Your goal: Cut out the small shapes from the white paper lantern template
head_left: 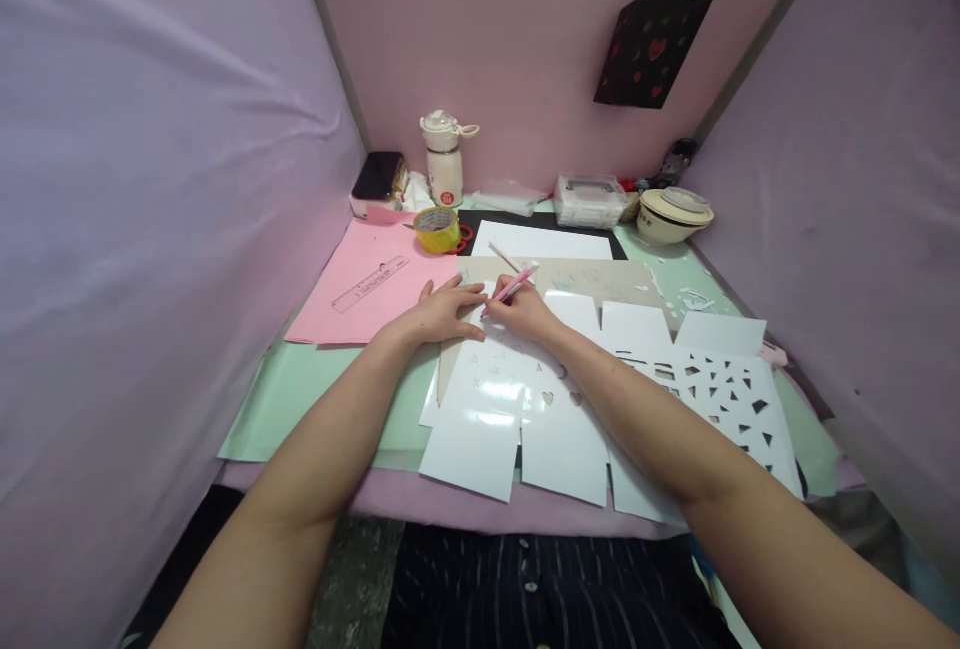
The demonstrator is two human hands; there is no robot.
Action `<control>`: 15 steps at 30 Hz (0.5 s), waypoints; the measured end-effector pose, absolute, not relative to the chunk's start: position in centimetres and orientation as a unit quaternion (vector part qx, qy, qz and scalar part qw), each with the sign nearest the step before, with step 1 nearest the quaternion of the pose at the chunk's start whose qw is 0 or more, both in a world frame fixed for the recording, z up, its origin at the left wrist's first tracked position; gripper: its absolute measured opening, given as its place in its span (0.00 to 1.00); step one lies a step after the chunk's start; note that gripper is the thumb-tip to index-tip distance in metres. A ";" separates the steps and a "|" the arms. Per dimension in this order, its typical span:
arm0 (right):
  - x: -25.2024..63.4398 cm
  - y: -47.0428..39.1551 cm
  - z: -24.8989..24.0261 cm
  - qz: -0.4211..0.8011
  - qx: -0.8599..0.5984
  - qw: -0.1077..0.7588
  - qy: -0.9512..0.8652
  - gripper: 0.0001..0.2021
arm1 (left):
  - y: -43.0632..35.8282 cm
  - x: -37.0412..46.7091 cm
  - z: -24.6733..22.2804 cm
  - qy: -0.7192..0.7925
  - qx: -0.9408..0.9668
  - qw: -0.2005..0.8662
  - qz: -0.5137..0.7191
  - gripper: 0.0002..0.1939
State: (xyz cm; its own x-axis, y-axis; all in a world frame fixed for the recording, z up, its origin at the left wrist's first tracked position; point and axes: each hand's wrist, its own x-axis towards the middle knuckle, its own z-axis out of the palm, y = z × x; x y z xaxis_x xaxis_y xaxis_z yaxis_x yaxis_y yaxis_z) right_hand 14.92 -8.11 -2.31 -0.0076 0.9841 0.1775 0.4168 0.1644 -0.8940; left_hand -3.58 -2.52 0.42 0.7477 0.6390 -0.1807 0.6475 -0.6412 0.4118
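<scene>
My right hand grips a pink pen, its tip down on a glossy white card. Spread across the card's upper left part, my left hand lies with fingers apart and holds nothing. Slits divide the card's edges into flaps. Heart and crescent cut-outs show near its middle, faint drawn outlines lie left of them, and several angular holes fill the right panel. A slim white pen-like stick shows just behind my right hand; whether it touches the hand I cannot tell. My right forearm hides part of the card.
Pink paper with a ruler lies left, beside yellow tape and red-handled scissors. Behind stand a bottle, a clear box and a lidded bowl. Paper scraps lie right. A black paper lantern hangs above.
</scene>
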 end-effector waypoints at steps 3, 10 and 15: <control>15.0 -8.2 -2.3 0.338 -0.557 0.432 -0.623 0.08 | -2.4 -3.6 0.2 0.355 0.907 0.227 -0.011 0.37; 15.0 -8.2 -2.4 0.327 -0.564 0.432 -0.623 0.09 | -2.5 -3.7 0.3 0.356 0.907 0.224 -0.013 0.38; 15.1 -8.1 -2.3 0.334 -0.563 0.430 -0.622 0.08 | -2.3 -3.7 0.1 0.354 0.907 0.228 -0.009 0.37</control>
State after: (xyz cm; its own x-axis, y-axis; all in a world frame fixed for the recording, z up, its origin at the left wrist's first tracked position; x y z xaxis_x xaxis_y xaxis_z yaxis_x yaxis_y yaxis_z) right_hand 15.08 -8.13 -2.34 0.0035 0.9874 0.1583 0.4124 0.1428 -0.8997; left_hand -3.70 -2.26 0.10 0.7496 0.6377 -0.1771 0.6455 -0.6454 0.4084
